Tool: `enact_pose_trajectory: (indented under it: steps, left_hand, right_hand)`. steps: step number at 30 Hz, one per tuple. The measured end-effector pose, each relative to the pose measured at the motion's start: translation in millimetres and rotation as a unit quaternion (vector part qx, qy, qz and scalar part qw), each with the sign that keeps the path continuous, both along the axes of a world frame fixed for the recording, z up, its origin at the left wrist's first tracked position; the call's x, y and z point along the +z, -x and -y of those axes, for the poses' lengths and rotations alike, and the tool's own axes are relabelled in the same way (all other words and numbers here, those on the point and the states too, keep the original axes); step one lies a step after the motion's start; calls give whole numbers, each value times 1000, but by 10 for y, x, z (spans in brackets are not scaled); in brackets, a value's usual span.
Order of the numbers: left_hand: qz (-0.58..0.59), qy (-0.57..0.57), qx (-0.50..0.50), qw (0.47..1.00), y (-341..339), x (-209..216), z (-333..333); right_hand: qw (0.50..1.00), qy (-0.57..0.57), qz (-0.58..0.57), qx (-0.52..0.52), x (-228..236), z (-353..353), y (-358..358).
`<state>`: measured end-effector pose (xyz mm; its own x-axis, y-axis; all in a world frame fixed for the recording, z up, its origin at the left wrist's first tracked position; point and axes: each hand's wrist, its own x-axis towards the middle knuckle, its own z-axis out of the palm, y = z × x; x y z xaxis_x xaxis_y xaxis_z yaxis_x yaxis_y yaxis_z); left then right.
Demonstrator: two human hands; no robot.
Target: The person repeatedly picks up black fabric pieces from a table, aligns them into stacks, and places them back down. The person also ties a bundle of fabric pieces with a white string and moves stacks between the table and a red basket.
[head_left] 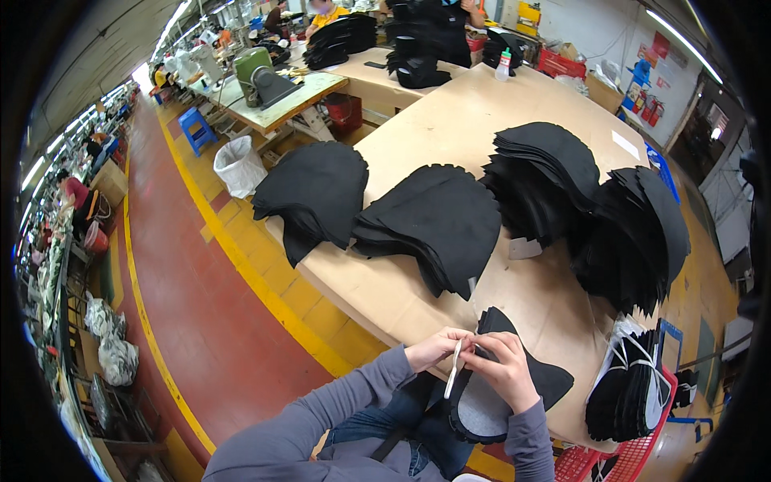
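Note:
My left hand (438, 349) and my right hand (507, 369) meet at the fingertips above the near edge of the table. A slim white stick-like tool (452, 376) slants down from the left fingertips; its exact kind cannot be told. The right fingers are pinched together, and what lies between them is hidden. Beneath the right hand is a black cut fabric piece (548, 377) with a notched edge. A grey rounded face (482, 408) shows below it, near my lap. Just beyond the hands lies a stack of black cut pieces (434, 217).
More black stacks stand on the paper-covered table (434, 128), at left (317, 189) and right (630, 233). A tied black bundle (626, 386) rests by a red basket (642, 450). A white bin (239, 166) and blue stool (196, 130) stand beside the aisle. People work farther back.

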<state>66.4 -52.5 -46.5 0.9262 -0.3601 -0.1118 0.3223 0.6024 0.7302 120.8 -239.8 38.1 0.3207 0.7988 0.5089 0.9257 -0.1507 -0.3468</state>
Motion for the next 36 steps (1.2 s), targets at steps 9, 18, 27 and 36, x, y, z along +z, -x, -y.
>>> enact_pose_trajectory:
  steps: [9,18,27,36]
  left_hand:
    - [28,-76,93,992,16,102,73]
    - [75,-232,90,966,155,224,48]
    - [-50,-200,228,952,170,180,176]
    - [-120,-235,307,915,-20,-290,247]
  right_hand:
    - [939,165,25,-301,131,-24,495]
    - [953,78,-77,-281,-146,-23,445]
    - [616,-361,-698,-41,-61,-16,261]
    - [538,-427,-719,-101,-273,545,379]
